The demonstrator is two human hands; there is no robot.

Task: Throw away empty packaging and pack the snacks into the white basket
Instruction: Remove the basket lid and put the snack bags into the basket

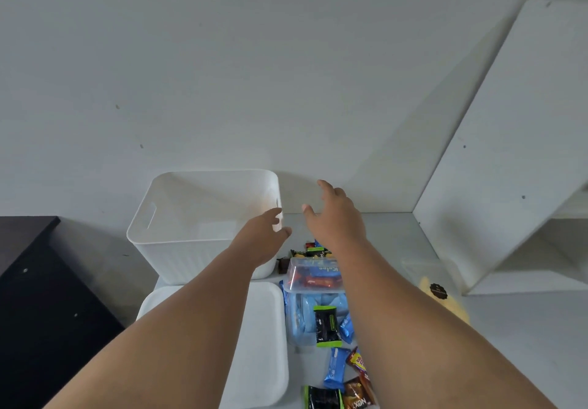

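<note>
**Two empty hands by the white basket**

Our left hand (265, 233) is stretched out with its fingers spread wide. It holds nothing. It sits right at the near right corner of the white basket (165, 217), and we cannot tell if it is touching the rim. Our right hand (334, 214) is open wide too, and it is empty. It floats just to the right of the left hand, above the white table (397, 233).

We think the step now is to get hold of the basket or to reach for the first snack. To do it well, we should grab the rim with a firm pinch so the basket does not tip. Then we should slide it closer to the snacks, so each trip is short.

The basket looks empty inside, as far as we can see. A white lid (264, 329) lies flat under our left arm, closer to us than the basket.

Below our right hand, nearer to us, is a clear plastic box (313, 276) with red and blue packs inside. Closer still is a blue bag (302, 316) with a black and green pack (327, 326) resting on it. More small snacks (337, 373) lie loose by our right arm. A few more peek out just under the right wrist.

We cannot tell yet which packs are empty.
</note>
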